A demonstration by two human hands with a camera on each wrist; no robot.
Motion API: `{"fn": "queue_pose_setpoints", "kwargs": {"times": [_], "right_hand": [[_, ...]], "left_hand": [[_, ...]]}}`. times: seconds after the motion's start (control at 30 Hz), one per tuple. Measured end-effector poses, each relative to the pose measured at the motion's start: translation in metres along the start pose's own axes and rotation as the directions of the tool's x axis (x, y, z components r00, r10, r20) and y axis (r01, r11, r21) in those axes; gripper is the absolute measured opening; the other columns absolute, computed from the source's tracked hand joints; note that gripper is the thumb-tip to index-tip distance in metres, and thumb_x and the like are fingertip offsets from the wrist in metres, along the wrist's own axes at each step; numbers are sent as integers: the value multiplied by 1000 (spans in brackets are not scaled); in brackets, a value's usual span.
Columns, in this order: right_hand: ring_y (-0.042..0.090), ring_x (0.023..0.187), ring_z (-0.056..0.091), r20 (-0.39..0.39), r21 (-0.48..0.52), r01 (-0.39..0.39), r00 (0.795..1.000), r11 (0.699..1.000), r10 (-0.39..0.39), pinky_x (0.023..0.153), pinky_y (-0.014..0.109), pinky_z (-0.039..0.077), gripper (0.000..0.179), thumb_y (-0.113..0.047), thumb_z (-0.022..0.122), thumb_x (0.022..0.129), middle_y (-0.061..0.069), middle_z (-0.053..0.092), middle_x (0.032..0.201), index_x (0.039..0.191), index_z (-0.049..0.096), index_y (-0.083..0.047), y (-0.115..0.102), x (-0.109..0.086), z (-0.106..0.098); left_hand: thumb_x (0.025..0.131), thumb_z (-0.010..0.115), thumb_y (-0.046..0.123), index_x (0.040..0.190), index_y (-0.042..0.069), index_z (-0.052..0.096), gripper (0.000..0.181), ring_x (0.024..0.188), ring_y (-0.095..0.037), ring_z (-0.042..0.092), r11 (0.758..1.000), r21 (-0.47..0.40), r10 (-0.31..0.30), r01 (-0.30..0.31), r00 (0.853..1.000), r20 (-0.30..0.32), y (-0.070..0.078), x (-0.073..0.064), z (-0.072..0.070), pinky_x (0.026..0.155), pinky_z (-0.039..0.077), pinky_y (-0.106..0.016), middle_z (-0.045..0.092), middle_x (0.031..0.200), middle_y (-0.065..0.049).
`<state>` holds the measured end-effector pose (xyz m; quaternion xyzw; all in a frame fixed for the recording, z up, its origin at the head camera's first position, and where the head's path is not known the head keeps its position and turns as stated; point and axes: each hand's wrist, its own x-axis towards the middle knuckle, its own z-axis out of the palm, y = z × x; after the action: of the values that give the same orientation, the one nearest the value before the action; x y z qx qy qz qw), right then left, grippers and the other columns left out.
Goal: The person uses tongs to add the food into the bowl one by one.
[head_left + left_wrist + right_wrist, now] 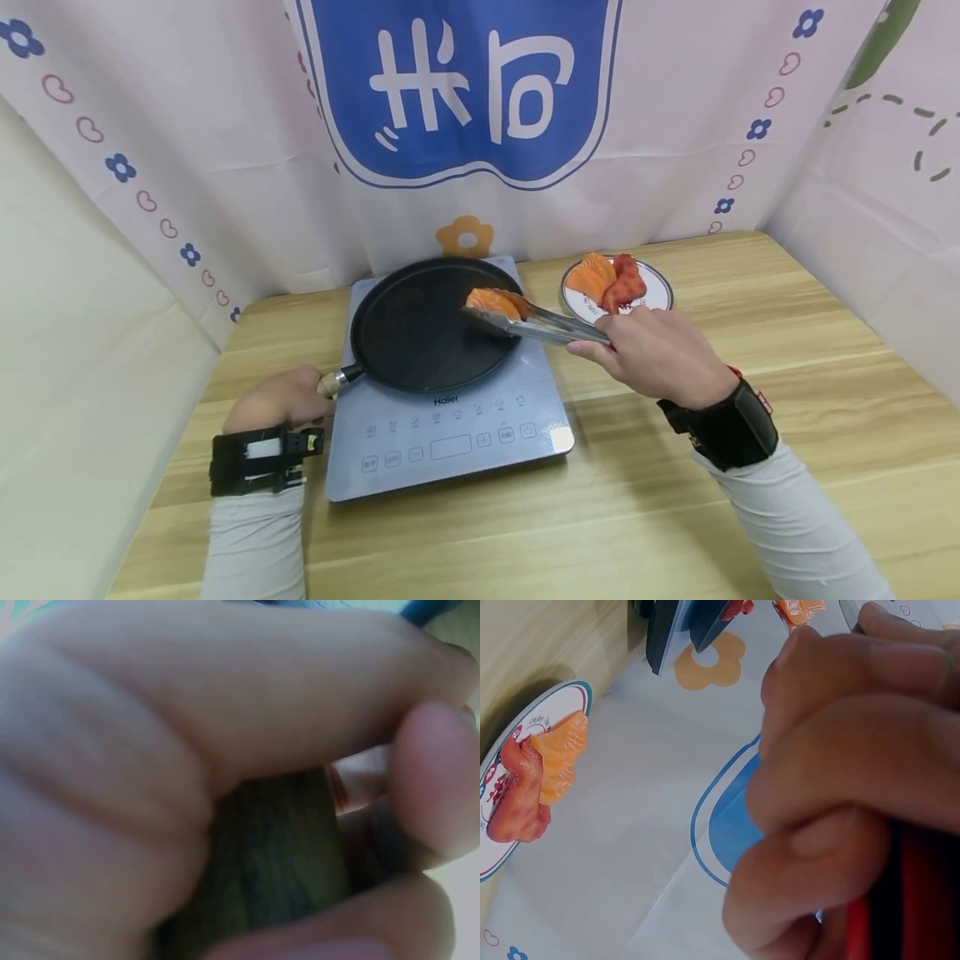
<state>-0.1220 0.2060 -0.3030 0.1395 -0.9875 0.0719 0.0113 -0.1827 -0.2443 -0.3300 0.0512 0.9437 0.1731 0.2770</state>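
Note:
My left hand [288, 396] grips the wooden handle [330, 383] of a flat black frying pan [427, 333]; in the left wrist view the fingers [300, 682] curl round that handle [270, 840]. Metal tongs [551, 327] are in my right hand [656, 354], which holds them by their red-and-black grip [919, 900]. Between the tong tips is an orange salmon piece [492, 302], over the pan's right side. To the right, a round white plate [657, 292] bears another orange salmon piece [591, 277] and a red chicken wing [625, 285].
Under the pan is a grey Haier induction cooktop [450, 446] with touch controls along its front. It stands on a wood-grain table [637, 517]. A white printed cloth [660, 108] hangs along the back, and a pale panel [82, 350] borders the left side.

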Motion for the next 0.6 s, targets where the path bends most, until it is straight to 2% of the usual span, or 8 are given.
{"fn": "queue_pose_setpoints", "kwargs": {"times": [0.6], "right_hand": [[16,54,48,-15,-7,37,999,999,-37,49,30,33,46,-56,59,102,-3,45,62,90,69,-13,-3,2,7]], "left_hand": [[92,61,11,73,12,53,20,55,-12,50,1000,-22,2,-2,1000,-10,1,-1,1,54,44,-25,53,64,2]]}}
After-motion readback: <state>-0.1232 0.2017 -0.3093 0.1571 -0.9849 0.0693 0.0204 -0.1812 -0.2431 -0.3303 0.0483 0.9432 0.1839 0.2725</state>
